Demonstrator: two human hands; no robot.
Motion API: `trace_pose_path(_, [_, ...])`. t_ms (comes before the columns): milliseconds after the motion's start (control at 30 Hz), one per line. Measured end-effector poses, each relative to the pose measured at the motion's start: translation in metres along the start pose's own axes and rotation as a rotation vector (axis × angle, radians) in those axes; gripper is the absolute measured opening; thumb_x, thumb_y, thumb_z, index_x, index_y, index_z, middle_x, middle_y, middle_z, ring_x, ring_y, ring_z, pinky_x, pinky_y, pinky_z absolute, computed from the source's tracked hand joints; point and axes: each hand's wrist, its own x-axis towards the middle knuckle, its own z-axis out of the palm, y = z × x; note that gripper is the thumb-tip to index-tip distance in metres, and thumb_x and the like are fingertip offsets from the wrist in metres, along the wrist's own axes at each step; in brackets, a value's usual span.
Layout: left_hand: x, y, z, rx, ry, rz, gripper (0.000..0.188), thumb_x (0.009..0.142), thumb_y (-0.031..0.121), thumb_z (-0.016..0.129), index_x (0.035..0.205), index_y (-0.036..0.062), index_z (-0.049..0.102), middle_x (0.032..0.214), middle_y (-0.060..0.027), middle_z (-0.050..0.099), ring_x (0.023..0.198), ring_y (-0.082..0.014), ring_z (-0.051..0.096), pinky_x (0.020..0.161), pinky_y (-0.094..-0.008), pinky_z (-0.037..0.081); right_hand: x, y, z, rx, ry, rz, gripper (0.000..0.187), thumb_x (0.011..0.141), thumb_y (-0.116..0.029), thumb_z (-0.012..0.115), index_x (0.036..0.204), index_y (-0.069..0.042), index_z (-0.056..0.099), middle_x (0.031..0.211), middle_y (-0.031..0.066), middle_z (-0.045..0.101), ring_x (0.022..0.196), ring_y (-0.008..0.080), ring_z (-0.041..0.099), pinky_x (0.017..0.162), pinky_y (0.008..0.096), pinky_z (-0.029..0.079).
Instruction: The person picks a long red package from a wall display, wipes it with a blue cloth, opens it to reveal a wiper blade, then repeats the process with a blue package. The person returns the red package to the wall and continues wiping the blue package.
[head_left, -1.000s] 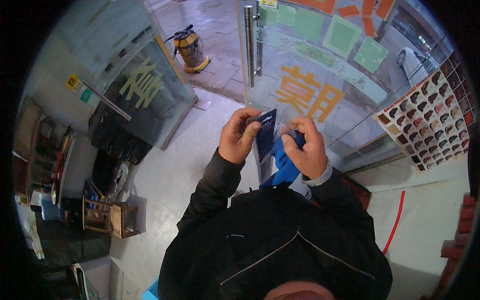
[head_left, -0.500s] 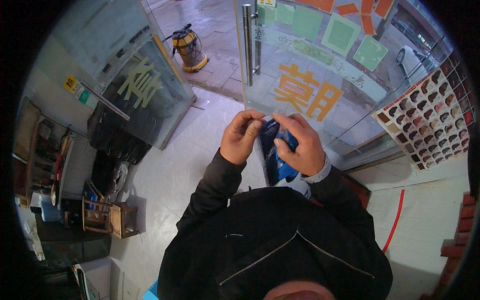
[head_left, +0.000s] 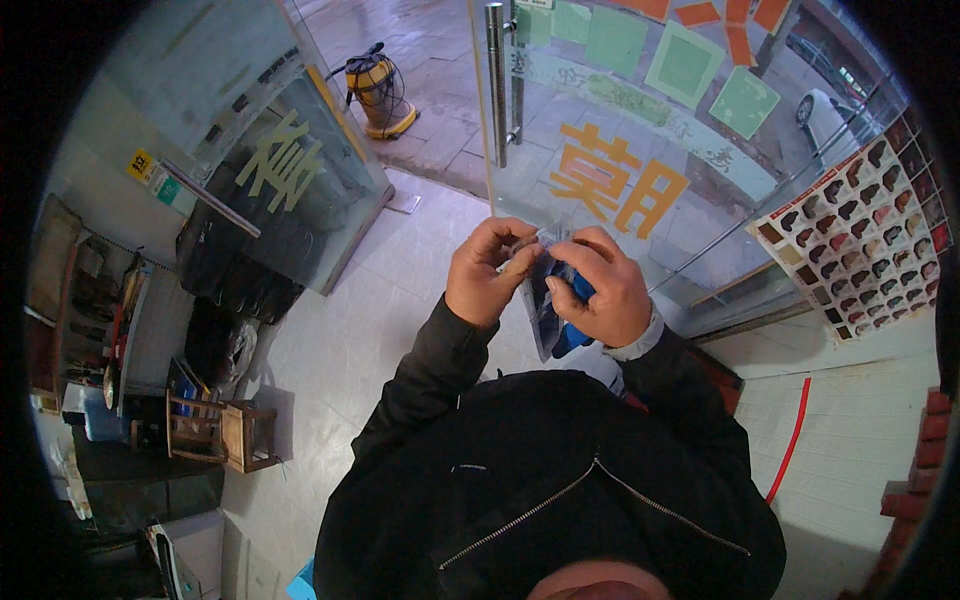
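Observation:
Both hands are raised in front of my chest, close together, over a white tiled floor. My left hand (head_left: pixel 487 272) pinches the top edge of a small dark, glossy flat packet (head_left: pixel 541 310) between thumb and fingers. My right hand (head_left: pixel 597 285) grips the same packet from the right side, and a piece of blue material (head_left: pixel 577 290) shows between its fingers. The fingertips of the two hands nearly touch at the packet's upper edge. Most of the packet is hidden by the fingers. My black zipped jacket (head_left: pixel 540 480) fills the lower frame.
A glass door (head_left: pixel 640 150) with a metal pull handle (head_left: pixel 497 80) and orange and green stickers stands ahead. A yellow vacuum canister (head_left: pixel 378 92) sits outside. A swatch chart (head_left: pixel 860 230) hangs at right; a small wooden stool (head_left: pixel 222 432) and cluttered shelves are at left.
The hands have drawn closer together over the packet; the left fingers have moved onto its top edge and the packet is now more covered and crumpled than a second ago.

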Motion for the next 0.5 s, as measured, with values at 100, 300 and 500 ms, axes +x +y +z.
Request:
trace_pose_path(100, [0.002, 0.001, -0.002, -0.083, 0.096, -0.034, 0.024, 0.099, -0.003, 0.069, 0.122, 0.0005, 0.062, 0.111, -0.0057, 0.067, 0.102, -0.0148, 0.066, 0.097, -0.0317, 0.055, 0.0, 0.0, -0.004, -0.027, 0.023, -0.007, 0.037, 0.079, -0.015, 0.085, 0.11, -0.005, 0.067, 0.103, 0.0156, 0.063, 0.084, 0.0351, 0.07, 0.069, 0.041, 0.058])
trace_pose_path(300, [0.011, 0.003, -0.014, -0.158, 0.289, 0.029, 0.024, 0.103, 0.006, 0.069, 0.125, 0.0028, 0.06, 0.109, -0.0035, 0.066, 0.098, -0.0111, 0.064, 0.088, -0.0256, 0.051, -0.005, -0.005, -0.011, -0.085, 0.084, -0.01, 0.037, 0.076, -0.015, 0.091, 0.102, -0.007, 0.065, 0.1, 0.0138, 0.063, 0.081, 0.034, 0.069, 0.065, 0.0404, 0.057])
trace_pose_path(500, [0.016, 0.006, -0.027, -0.202, 0.398, 0.133, 0.021, 0.103, 0.007, 0.069, 0.122, 0.0027, 0.061, 0.107, -0.0042, 0.067, 0.101, -0.0128, 0.066, 0.088, -0.0264, 0.052, -0.006, -0.005, -0.005, -0.11, 0.184, -0.015, 0.034, 0.074, -0.005, 0.088, 0.098, -0.007, 0.064, 0.099, 0.0127, 0.063, 0.081, 0.0333, 0.07, 0.065, 0.0391, 0.058])
